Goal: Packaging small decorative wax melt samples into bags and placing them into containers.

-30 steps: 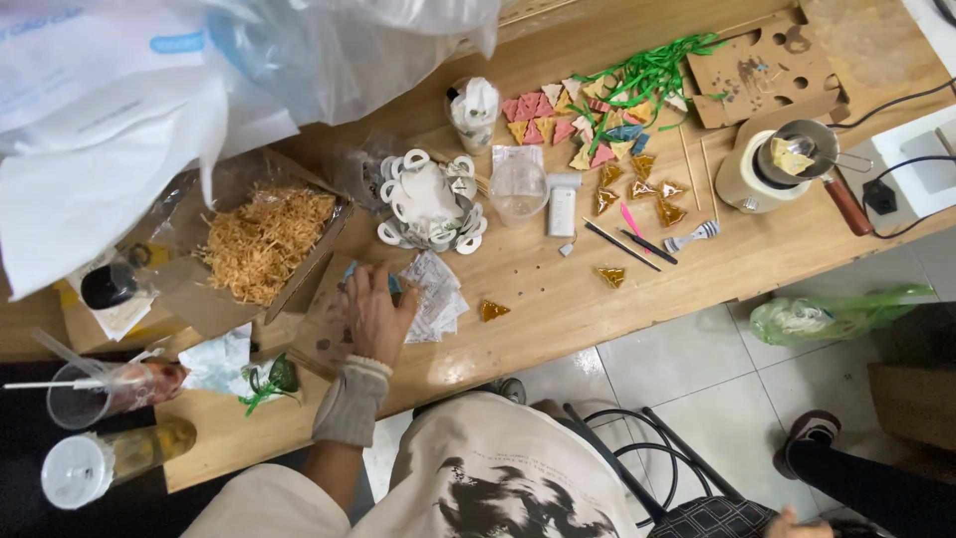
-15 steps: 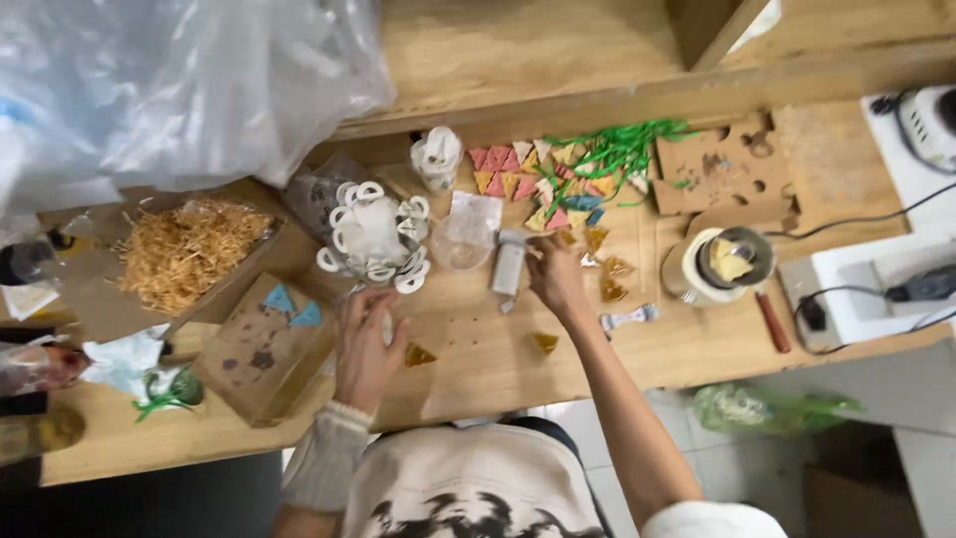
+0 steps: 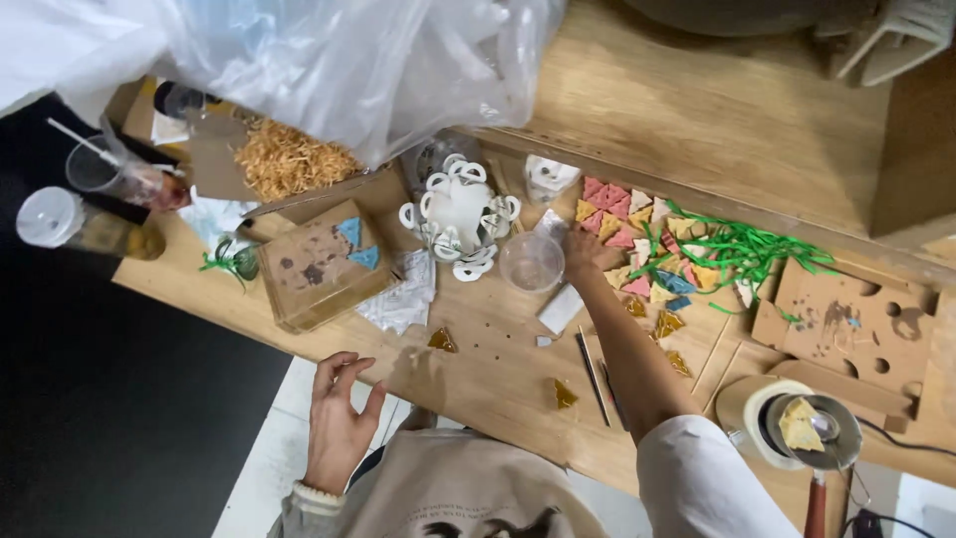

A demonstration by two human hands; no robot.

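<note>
Pink and yellow triangle pieces [image 3: 637, 224] clustered on wooden table [image 3: 498, 369], right hand [image 3: 588, 251] reaching in at their 9 o'clock edge; grasp hidden, cannot tell. Left hand [image 3: 337, 423] open, idle off table edge. Best: pinch one piece, avoid green strips [image 3: 742, 249].

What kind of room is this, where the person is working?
Probably a craft workshop. The wooden bench holds many small coloured triangle pieces, green string and paint-spotted cardboard. The right hand reaches among the triangles.
</note>
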